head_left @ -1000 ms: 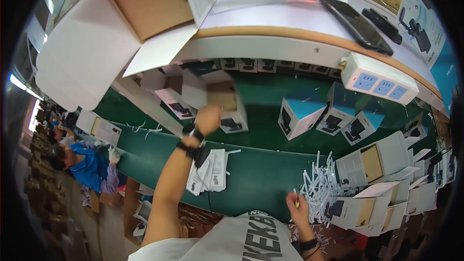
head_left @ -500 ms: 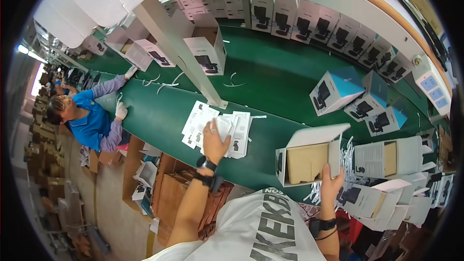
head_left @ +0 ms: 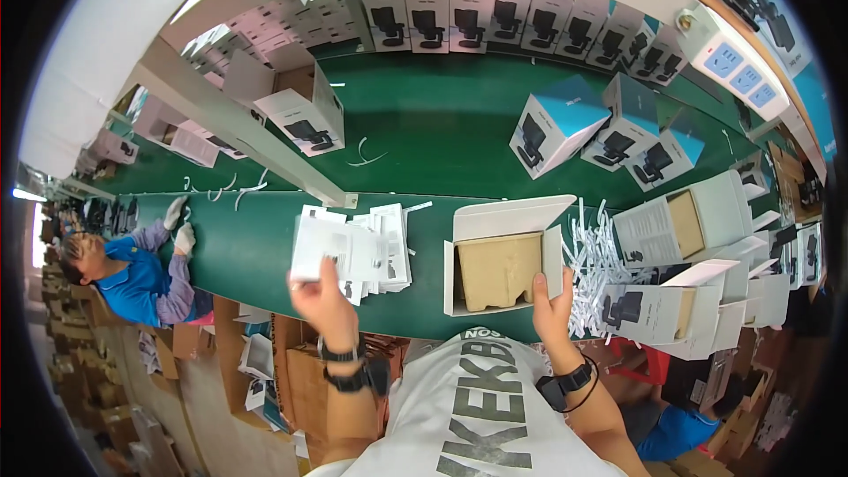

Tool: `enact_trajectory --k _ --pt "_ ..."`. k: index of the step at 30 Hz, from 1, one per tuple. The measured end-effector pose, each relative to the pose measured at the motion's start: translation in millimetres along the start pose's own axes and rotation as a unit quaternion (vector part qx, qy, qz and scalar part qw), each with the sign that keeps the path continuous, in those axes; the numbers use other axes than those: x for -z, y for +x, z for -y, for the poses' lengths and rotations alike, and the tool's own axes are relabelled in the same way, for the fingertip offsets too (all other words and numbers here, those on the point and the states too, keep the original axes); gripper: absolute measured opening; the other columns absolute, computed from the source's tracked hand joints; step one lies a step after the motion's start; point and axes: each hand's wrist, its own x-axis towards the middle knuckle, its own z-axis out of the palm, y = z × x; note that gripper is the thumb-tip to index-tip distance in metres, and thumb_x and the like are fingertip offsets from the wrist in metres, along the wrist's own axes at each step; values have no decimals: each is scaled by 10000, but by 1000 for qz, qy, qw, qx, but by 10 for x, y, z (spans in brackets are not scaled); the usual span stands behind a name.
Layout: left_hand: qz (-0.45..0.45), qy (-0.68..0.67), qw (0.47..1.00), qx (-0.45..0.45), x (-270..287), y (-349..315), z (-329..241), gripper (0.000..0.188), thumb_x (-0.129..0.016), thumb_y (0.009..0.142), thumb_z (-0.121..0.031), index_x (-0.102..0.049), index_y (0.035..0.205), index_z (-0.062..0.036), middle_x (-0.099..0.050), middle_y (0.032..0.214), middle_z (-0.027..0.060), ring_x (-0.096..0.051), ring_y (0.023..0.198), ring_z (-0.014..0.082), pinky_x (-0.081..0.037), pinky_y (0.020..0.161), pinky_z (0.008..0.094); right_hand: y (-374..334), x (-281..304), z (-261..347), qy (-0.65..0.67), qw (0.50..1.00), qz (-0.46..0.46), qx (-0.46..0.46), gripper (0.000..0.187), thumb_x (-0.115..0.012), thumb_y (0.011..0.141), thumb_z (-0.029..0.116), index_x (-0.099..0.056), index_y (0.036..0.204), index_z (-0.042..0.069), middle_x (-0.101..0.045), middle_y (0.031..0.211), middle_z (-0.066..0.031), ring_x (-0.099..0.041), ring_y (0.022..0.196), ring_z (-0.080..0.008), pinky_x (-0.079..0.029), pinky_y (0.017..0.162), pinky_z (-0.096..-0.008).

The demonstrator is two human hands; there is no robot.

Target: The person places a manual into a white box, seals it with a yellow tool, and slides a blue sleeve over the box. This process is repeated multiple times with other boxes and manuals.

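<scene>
My left hand pinches a white printed leaflet between thumb and fingers, raised over the left side of a loose pile of leaflets on the green bench. To the right of that pile stands an open white carton, its lid flap folded back toward the far side. A brown moulded pulp tray fills the carton. My right hand grips the carton's right wall, thumb at the inner edge and fingers outside.
Shredded paper strips lie right of the carton, beside several opened cartons. Closed blue-topped boxes stand farther back, before a row of boxes. A metal post rises behind the leaflets. A blue-shirted co-worker works at the left.
My left hand has drawn a leaflet off the pile and lifted it toward me. My right hand stays on the carton, which now sits straighter. The whole view has swung to the right.
</scene>
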Motion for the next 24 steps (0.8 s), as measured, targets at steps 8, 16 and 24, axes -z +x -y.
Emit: enact_trajectory --k 8,16,24 --pt "211 -155 944 -200 -686 -948 -859 282 -599 971 -108 -538 1214 22 -537 1383 302 -634 1215 444 -542 1021 491 59 -36 -259 -29 999 18 31 238 -666 1011 165 -516 1107 8 -560 949 -86 -520 835 -164 -467 787 -313" --pt "304 45 889 -338 -749 -656 -450 413 -645 889 -58 -545 1290 -71 -431 1472 346 -525 1282 490 -489 1034 574 -15 10 -283 -29 999 33 8 242 -680 993 143 -513 1113 17 -563 975 -86 -524 834 -162 -476 776 -312" --pt "418 220 857 -206 -529 -737 -636 641 -702 863 -126 -484 1455 -17 -410 1521 305 -471 1340 503 -435 1099 576 246 743 220 108 940 295 -133 354 -788 905 142 -522 1120 50 -575 985 -38 -528 840 -139 -476 744 -293"
